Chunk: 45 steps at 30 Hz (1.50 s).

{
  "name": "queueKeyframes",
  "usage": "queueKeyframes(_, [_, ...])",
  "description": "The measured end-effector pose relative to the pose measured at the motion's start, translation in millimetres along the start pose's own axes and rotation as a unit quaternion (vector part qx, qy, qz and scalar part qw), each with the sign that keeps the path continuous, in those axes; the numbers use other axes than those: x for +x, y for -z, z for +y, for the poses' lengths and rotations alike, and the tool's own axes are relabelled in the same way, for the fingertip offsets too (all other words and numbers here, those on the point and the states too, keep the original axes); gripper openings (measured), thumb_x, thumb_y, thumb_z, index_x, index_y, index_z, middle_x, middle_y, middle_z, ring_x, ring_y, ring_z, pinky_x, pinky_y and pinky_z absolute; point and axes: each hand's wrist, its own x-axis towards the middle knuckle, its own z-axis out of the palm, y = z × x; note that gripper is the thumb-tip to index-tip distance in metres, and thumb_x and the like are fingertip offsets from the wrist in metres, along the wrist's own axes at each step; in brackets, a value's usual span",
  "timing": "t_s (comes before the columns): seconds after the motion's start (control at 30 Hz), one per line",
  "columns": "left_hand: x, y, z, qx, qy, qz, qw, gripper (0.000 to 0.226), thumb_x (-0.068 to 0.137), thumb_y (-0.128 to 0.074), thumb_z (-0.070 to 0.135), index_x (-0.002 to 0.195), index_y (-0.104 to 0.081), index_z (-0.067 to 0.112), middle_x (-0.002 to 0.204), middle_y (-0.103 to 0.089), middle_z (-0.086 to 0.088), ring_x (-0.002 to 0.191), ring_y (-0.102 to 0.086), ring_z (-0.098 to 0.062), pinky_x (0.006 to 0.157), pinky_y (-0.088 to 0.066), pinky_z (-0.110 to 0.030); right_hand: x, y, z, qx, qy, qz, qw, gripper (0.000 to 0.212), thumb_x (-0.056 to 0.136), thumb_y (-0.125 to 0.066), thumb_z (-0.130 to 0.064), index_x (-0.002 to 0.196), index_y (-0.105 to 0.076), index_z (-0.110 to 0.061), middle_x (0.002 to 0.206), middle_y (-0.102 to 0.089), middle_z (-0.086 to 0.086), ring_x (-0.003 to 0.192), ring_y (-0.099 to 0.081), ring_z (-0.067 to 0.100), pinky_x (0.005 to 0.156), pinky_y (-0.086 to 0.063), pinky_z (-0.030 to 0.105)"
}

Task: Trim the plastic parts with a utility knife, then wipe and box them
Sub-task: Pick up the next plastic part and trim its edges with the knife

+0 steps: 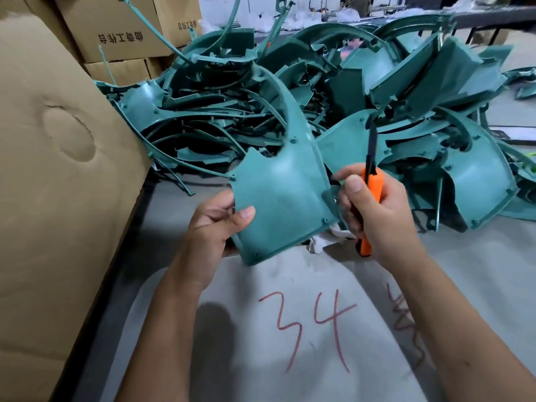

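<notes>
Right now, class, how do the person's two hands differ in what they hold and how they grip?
The left hand pinches the curved teal plastic part by its lower left edge, thumb on the face; the right hand wraps its fingers around the orange utility knife, thumb raised. The left hand sits lower, the right hand higher beside the part's right edge. Both are bare and gripping.

Single head view, looking forward and down, close over table (290,358); wide angle reaches background benches.

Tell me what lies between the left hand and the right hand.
In the head view, the teal plastic part: the left hand grips its lower left edge, and the right hand, holding the utility knife, is at its right edge.
</notes>
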Motion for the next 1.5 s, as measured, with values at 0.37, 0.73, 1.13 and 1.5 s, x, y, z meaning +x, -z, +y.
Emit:
queueKeyframes(0.37, [16,-30,-16,-0.193,0.016,0.131,0.972,0.045,0.092,-0.06,0.053,0.117,-0.069,0.017,0.108,-0.071,-0.012,0.082,-0.061,-0.022,0.057,-0.043,-0.033,-7,-29,1,0.065,-0.044,0.081,0.994,0.025,0.097,-0.071,-0.014,0.079,-0.058,-0.026,0.054,-0.044,-0.003,0.043,-0.039,0.012,0.045,-0.035,0.021])
queueKeyframes(0.73, [18,-46,-18,-0.129,0.004,0.181,0.975,0.019,0.091,-0.068,0.012,0.11,-0.07,0.011,0.099,-0.078,-0.006,0.082,-0.075,-0.022,0.061,-0.059,-0.03,-13,-38,3,-0.059,0.004,0.064,0.996,0.032,0.1,-0.069,-0.031,0.081,-0.054,-0.01,0.059,-0.05,0.015,0.047,-0.049,0.019,0.046,-0.047,0.036])
queueKeyframes(1.13, [18,-28,-4,-0.263,0.039,0.214,0.94,0.008,0.098,-0.059,0.005,0.093,-0.065,0.008,0.076,-0.072,-0.003,0.056,-0.064,-0.009,0.045,-0.047,-0.018,-21,-47,2,-0.448,0.21,-0.046,0.868,0.05,0.097,-0.045,-0.066,0.081,-0.048,-0.018,0.063,-0.026,-0.015,0.053,-0.036,0.025,0.049,-0.028,0.032])
queueKeyframes(1.5, [18,-28,-1,-0.256,0.06,0.234,0.936,0.01,0.097,-0.06,0.003,0.09,-0.066,0.008,0.074,-0.072,-0.003,0.054,-0.062,-0.008,0.044,-0.047,-0.018,-20,-45,1,-0.482,0.213,-0.025,0.85,0.058,0.093,-0.047,-0.071,0.079,-0.049,-0.015,0.065,-0.037,-0.01,0.059,-0.032,0.021,0.053,-0.023,0.031])
